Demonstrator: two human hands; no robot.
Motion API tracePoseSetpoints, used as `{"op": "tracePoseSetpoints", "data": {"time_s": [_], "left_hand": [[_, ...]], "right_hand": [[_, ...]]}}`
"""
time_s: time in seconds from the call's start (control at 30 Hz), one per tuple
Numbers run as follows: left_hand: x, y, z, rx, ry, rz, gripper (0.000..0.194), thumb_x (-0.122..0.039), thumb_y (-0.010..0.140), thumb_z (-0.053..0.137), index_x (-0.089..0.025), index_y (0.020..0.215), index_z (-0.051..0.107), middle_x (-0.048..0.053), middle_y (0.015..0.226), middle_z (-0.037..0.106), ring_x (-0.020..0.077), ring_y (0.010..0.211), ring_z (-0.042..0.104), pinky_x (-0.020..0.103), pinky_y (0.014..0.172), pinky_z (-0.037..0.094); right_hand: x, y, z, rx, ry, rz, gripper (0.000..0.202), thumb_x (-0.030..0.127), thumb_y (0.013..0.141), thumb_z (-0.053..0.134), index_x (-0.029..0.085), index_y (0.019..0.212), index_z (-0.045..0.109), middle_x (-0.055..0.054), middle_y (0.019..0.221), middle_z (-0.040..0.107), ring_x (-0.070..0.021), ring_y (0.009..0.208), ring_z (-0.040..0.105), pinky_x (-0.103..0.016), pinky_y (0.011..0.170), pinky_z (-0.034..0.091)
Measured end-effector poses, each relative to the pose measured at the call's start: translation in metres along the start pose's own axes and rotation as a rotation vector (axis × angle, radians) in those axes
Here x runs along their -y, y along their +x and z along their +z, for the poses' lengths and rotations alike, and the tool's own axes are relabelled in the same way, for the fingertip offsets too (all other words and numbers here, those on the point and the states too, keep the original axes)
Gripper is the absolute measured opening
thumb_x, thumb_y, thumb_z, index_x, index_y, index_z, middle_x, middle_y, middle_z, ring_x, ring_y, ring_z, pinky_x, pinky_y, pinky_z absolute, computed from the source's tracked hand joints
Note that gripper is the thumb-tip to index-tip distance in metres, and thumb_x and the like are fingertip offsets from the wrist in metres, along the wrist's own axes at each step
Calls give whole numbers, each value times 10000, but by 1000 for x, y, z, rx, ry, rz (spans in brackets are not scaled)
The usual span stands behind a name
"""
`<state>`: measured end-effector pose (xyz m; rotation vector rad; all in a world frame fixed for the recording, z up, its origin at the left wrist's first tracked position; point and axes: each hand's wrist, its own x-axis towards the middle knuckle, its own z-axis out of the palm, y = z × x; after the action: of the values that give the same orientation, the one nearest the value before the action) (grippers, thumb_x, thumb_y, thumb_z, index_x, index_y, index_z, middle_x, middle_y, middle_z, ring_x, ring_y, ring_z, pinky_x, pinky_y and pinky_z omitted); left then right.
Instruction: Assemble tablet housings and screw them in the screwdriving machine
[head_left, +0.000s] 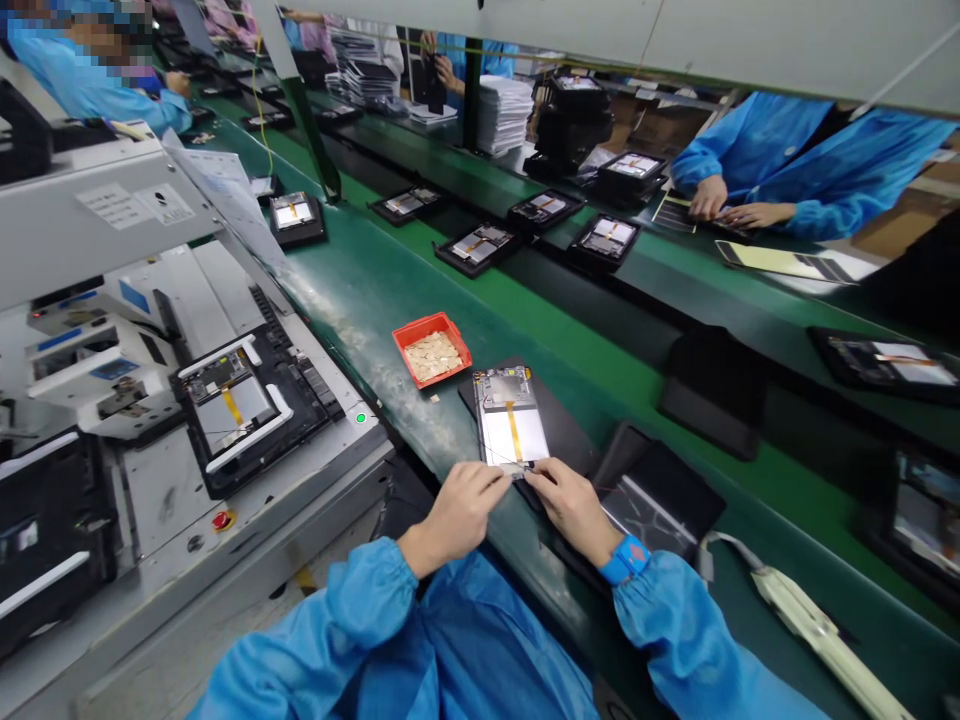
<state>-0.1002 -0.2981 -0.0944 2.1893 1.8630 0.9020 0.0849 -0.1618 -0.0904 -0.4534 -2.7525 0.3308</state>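
An opened tablet lies in front of me, with its silver battery, an orange ribbon strip and a circuit board at the far end exposed. Under it is a dark tray. My left hand is at the tablet's near edge, thumb and fingers pinched together over a small part. From the other side my right hand, a blue band at its wrist, pinches at the same edge. What lies between the fingertips is too small to name. Beyond the tablet stands a red bin full of small pale pieces.
To the left, a machine carries another opened tablet in a black fixture. Dark covers and a cream-coloured handheld tool lie to the right. More opened tablets line the green conveyor. A co-worker's hands work across it.
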Motion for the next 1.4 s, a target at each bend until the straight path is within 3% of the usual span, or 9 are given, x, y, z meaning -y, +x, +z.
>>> {"op": "tracePoseSetpoints", "data": {"time_s": [0.13,0.3,0.4,0.53,0.63,0.87,1.03,1.2,1.4], "left_hand": [[-3,-3,11,79,73,23,459,-93,923,421,-121,1370,523,149,1256,630,286,1103,538,442,894,443],[7,-15,11,-62,-22,-61,443,-70,918,396,-143,1312,583,131,1187,656,267,1102,542,436,937,439],[8,-19,11,-82,-36,-90,448,-65,919,384,-147,1310,587,130,1206,652,266,1126,538,441,954,430],[3,-12,10,33,51,-57,469,-87,921,409,-151,1368,538,130,1269,630,264,1145,530,433,944,420],[-4,-5,10,122,192,-16,472,-124,933,430,-141,1399,506,134,1305,614,272,1141,527,441,933,408],[-12,-2,17,174,422,90,440,-152,979,369,-68,1391,498,174,1270,617,268,1123,545,427,933,409],[-12,4,14,179,469,164,415,-145,988,353,-43,1349,530,175,1217,631,264,1057,564,409,918,416],[-11,0,16,153,437,149,425,-150,989,353,-27,1365,509,168,1228,626,264,1071,555,405,943,406],[-11,1,22,130,465,162,413,-135,978,368,-20,1344,520,182,1206,627,265,1052,565,409,925,417]], "right_hand": [[3,0,-2,-50,10,4,244,140,994,425,173,1054,659,-101,976,620,-183,855,609,-305,755,550],[3,-2,-2,-118,90,26,220,153,995,448,187,1056,657,-93,982,622,-171,861,616,-291,759,553],[4,-1,1,-77,45,19,226,147,992,446,184,1032,665,-94,964,623,-177,846,607,-301,755,548],[5,1,2,-21,-41,-10,256,120,989,419,161,1027,669,-104,945,619,-183,834,592,-302,740,532],[6,1,0,-14,-72,-41,291,120,998,388,154,1078,665,-112,966,623,-191,855,580,-314,753,521],[6,-8,-13,73,-125,7,366,129,1001,376,180,1240,648,-139,1068,625,-219,910,544,-346,749,464],[4,-12,-22,165,-156,52,445,89,964,416,257,1322,618,-132,1167,606,-235,986,522,-352,766,422],[3,-14,-26,232,-192,39,499,53,943,416,251,1373,575,-141,1244,580,-248,1019,504,-364,780,395],[2,-13,-27,233,-175,32,490,60,945,426,271,1357,585,-121,1241,578,-241,1024,497,-353,784,375]]}}
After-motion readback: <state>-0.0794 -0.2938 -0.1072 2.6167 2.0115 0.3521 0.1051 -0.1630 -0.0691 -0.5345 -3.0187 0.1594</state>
